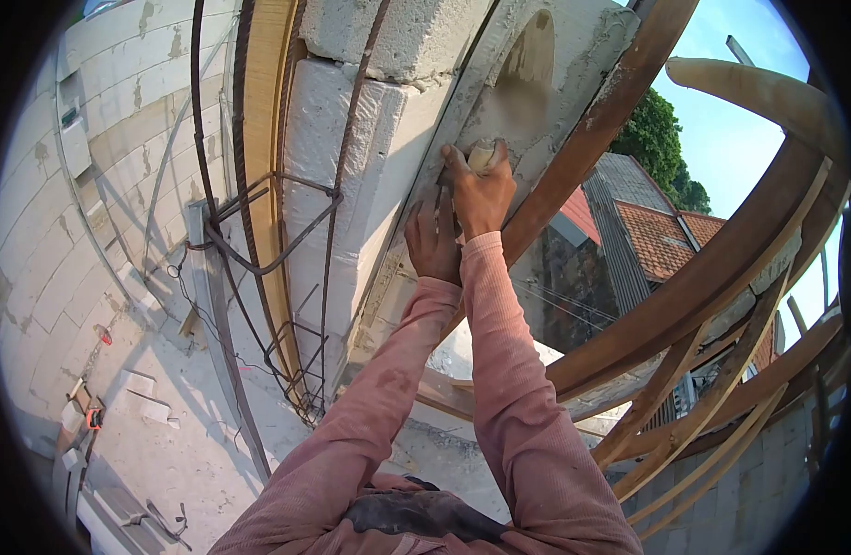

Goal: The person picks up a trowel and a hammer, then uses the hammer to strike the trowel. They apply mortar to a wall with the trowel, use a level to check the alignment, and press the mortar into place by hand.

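Note:
Both my arms, in pink sleeves, reach up to a grey plastered strip [573, 65] beside white blocks. My right hand [482, 190] is closed around a pale, rounded handle [482, 155]; the rest of that tool is hidden or too small to tell. Just left of it and lower, my left hand [431, 239] rests against the strip with its fingers pointing up and slightly apart, close to a thin dark piece between the hands. A smooth tan patch [529, 79] of wet-looking material lies on the strip above my hands.
Bent steel rebar [330, 199] and a wooden board [257, 102] stand to the left. A brown beam [597, 125] slants along the right, with curved timbers [666, 305] beyond. Tiled roofs [643, 236] show outside. Block pieces and tools lie on the floor [199, 435] at lower left.

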The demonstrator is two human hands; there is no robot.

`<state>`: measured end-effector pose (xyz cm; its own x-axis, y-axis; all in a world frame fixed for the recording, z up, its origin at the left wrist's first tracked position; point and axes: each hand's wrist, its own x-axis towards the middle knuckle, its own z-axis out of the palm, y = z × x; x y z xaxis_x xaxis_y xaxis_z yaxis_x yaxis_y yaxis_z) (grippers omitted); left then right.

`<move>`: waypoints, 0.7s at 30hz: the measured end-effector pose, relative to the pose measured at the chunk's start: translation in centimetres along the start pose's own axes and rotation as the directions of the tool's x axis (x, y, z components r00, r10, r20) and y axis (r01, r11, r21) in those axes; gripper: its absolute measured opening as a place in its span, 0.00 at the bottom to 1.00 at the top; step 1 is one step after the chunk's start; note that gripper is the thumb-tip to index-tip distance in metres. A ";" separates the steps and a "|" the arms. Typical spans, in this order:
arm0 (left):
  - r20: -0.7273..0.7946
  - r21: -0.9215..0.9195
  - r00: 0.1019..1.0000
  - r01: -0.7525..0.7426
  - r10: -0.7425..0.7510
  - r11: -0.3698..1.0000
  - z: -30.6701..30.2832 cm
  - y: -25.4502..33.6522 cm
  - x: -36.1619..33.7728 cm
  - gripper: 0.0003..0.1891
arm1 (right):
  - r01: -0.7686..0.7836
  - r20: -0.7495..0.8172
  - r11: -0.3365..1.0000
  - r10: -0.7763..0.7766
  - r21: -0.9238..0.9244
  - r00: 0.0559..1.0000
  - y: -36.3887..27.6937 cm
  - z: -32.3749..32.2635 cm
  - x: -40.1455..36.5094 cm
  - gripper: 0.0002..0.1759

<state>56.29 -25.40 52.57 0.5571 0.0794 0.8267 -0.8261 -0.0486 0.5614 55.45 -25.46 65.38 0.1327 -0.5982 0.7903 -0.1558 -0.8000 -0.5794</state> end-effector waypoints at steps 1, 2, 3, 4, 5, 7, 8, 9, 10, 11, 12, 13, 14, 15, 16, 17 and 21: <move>-0.008 0.070 0.998 -0.055 0.056 0.996 0.1 -0.1 -0.1 0.28 | 0.002 0.008 1.000 -0.002 0.009 1.000 0.1 0.0 0.0 0.26; 0.010 0.058 0.997 -0.075 0.074 0.995 0.5 -0.3 -0.3 0.29 | 0.003 0.017 1.000 -0.004 0.018 1.000 0.3 -0.1 0.1 0.26; 0.028 0.048 0.995 -0.094 0.092 0.994 0.8 -0.6 -0.3 0.29 | 0.005 0.027 1.000 -0.006 0.028 1.000 0.4 -0.1 0.1 0.26; 0.045 0.040 0.993 -0.113 0.111 0.993 1.1 -0.9 -0.3 0.30 | 0.008 0.028 1.000 -0.009 0.030 1.000 0.4 -0.1 0.2 0.26; 0.085 0.065 0.990 -0.114 0.109 0.991 1.1 -1.1 -0.4 0.30 | 0.009 0.030 0.999 -0.010 0.034 0.999 0.4 -0.2 0.2 0.26; 0.167 0.116 0.981 -0.119 0.098 0.986 1.2 -0.9 -0.6 0.30 | 0.000 0.031 0.999 -0.001 0.040 1.000 0.6 -0.2 0.2 0.26; 0.184 0.139 0.979 -0.116 0.090 0.983 0.9 -0.6 -0.6 0.30 | -0.007 0.034 0.999 0.006 0.040 0.999 0.7 -0.3 0.2 0.26; 0.198 0.163 0.977 -0.115 0.082 0.980 0.6 -0.3 -0.6 0.31 | -0.013 0.037 0.999 0.012 0.043 0.999 0.7 -0.3 0.2 0.26; 0.210 0.189 0.975 -0.116 0.076 0.975 0.2 -0.2 -0.4 0.31 | -0.023 0.051 0.997 0.020 0.074 0.998 0.6 -0.3 0.2 0.23; 0.225 0.196 0.972 -0.116 0.071 0.974 -0.1 -0.1 -0.3 0.32 | -0.034 0.065 0.994 0.028 0.104 0.998 0.2 -0.7 0.1 0.21; 0.239 0.202 0.969 -0.117 0.067 0.972 -0.4 -0.1 -0.1 0.33 | -0.045 0.077 0.990 0.035 0.134 0.996 0.0 -1.0 -0.2 0.19; 0.250 0.205 0.966 -0.119 0.065 0.972 -0.6 0.0 0.1 0.33 | -0.037 0.065 0.977 0.024 0.210 0.998 0.5 -1.1 -0.4 0.18; 0.249 0.228 0.965 -0.139 0.080 0.964 -0.4 -0.1 0.2 0.36 | -0.026 0.052 0.958 0.011 0.284 0.999 1.3 -1.1 -0.6 0.16; 0.265 0.238 0.961 -0.147 0.082 0.960 -0.4 -0.2 0.2 0.37 | -0.013 0.037 0.934 0.000 0.356 0.999 0.8 -1.4 -1.1 0.14; 0.281 0.246 0.956 -0.155 0.082 0.957 -0.4 -0.3 0.1 0.39 | -0.034 0.028 0.930 0.026 0.367 0.999 0.1 -2.4 -1.9 0.11; 0.300 0.253 0.950 -0.163 0.083 0.954 -0.5 -0.3 0.1 0.40 | -0.046 0.009 0.924 0.047 0.381 0.999 -0.7 -3.5 -2.9 0.11; 0.374 0.132 0.925 -0.129 0.071 0.983 -2.6 1.1 1.2 0.44 | -0.235 0.035 0.861 0.246 0.451 0.969 -1.1 -8.6 -8.7 0.14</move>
<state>55.85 -22.80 54.09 0.4883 -0.3028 0.8185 -0.8725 -0.1894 0.4504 46.08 -19.02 60.87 0.1247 -0.7776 0.6162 0.2759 -0.5694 -0.7744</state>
